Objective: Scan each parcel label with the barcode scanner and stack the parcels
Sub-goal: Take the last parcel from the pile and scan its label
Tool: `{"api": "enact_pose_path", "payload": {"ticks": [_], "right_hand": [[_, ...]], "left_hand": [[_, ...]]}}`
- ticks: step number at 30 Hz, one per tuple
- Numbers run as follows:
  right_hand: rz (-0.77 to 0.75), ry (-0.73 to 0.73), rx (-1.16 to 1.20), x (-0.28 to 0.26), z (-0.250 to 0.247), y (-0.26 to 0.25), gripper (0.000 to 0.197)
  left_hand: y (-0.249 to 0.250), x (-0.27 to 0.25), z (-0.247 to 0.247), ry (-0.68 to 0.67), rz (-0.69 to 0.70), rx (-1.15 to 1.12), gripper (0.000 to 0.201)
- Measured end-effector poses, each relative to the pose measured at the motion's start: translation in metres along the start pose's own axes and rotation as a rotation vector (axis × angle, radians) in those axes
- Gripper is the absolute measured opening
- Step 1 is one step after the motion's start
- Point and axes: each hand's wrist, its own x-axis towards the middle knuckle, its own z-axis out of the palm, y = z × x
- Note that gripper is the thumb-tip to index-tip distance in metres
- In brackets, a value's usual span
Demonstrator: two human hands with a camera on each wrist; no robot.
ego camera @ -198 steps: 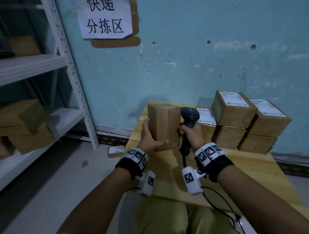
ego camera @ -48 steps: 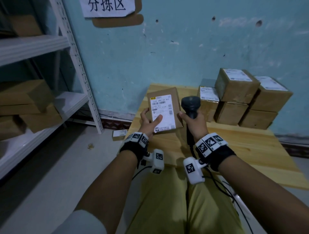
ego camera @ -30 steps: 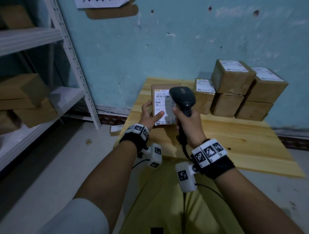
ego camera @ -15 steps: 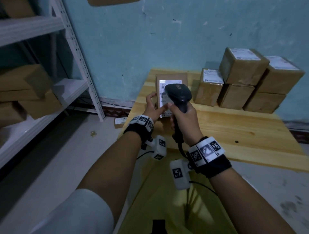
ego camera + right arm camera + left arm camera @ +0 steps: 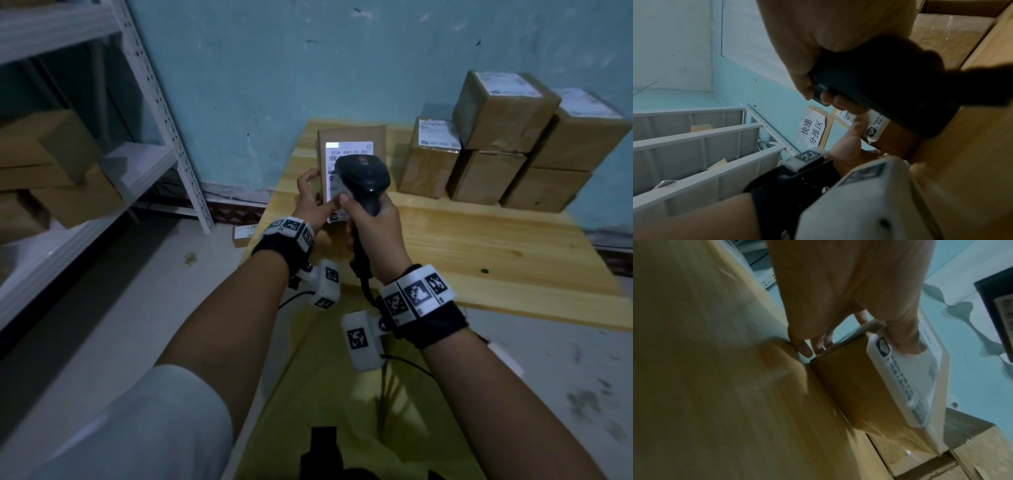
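A brown cardboard parcel (image 5: pixel 352 135) stands upright on the wooden table (image 5: pixel 479 240), its white label (image 5: pixel 349 149) facing me. My left hand (image 5: pixel 313 202) grips its lower left side, thumb on the label and fingers behind, as the left wrist view shows on the parcel (image 5: pixel 855 391). My right hand (image 5: pixel 373 222) is wrapped round the handle of a black barcode scanner (image 5: pixel 363 174), whose head covers the middle of the label. The scanner (image 5: pixel 890 84) fills the right wrist view. A bright patch lights the label's top edge.
Several labelled parcels (image 5: pixel 503 137) are stacked at the table's back right against the blue wall. White metal shelving (image 5: pixel 144 89) with cardboard boxes (image 5: pixel 51 164) stands at left. A small box (image 5: pixel 244 233) lies on the floor by the table. The scanner's cable (image 5: pixel 404 359) hangs over my lap.
The scanner has come from beside the parcel to in front of its label, and a bright patch now shows on the label. The parcel, turned label-side to me earlier, stays upright.
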Motion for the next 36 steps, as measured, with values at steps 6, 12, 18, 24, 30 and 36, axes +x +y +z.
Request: {"api": "enact_pose_path", "payload": {"ticks": [6,12,18,24,30,36], "right_hand": [[0.018,0.014,-0.032,-0.001,0.004,0.002,0.017],[0.033,-0.038,-0.06,-0.004,0.002,0.001,0.018],[-0.003,-0.066,-0.09,-0.005,0.001,0.002,0.006],[-0.044,-0.091,-0.074,-0.007,0.002,0.002,0.017],[-0.025,-0.106,-0.001,-0.01,0.001,-0.002,0.008],[-0.116,-0.096,-0.127,-0.013,0.001,-0.002,0.02]], "left_hand": [[0.003,-0.003,-0.002,-0.01,0.018,0.023,0.069],[-0.002,0.001,-0.001,-0.005,0.02,0.058,0.086],[0.008,-0.009,-0.003,-0.022,0.02,0.07,0.085],[0.011,-0.01,-0.003,-0.02,0.005,0.082,0.096],[0.008,-0.007,-0.003,0.008,0.06,0.082,0.069],[0.008,-0.005,-0.004,-0.003,0.032,0.119,0.072]]}}
